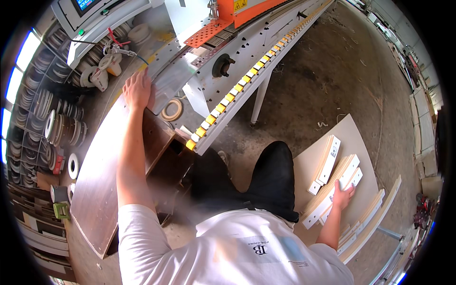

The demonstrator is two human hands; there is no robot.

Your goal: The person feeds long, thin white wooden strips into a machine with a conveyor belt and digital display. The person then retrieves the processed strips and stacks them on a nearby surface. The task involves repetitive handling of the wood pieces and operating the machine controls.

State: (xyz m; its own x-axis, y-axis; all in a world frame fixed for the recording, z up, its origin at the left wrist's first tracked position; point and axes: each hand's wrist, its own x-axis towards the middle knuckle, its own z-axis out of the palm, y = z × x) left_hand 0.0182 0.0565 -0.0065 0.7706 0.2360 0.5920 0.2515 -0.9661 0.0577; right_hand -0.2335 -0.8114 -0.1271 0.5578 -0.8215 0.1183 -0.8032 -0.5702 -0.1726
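Note:
My left hand [137, 90] lies with outstretched fingers at the far end of a brown wood-grain tabletop [107, 190], beside the machine's smooth plate [173, 83]. Nothing shows in its grip. On my right, my right hand [342, 195] is closed round one of several long board strips with white edges and small holes. The gripped strip [354, 178] lies beside a stack of like strips [327, 192]. A shorter pair of strips [326, 164] lies farther off. All rest on a pale board [349, 130]. The underside of my right hand's grip is hidden.
Ahead, a white machine with an orange cover [254, 15] has a rail of yellow and white rollers [230, 97] slanting towards me. A control screen [86, 4] stands at the far left. Racks of edging rolls [42, 102] line the left side. Longer strips [373, 221] lie at right.

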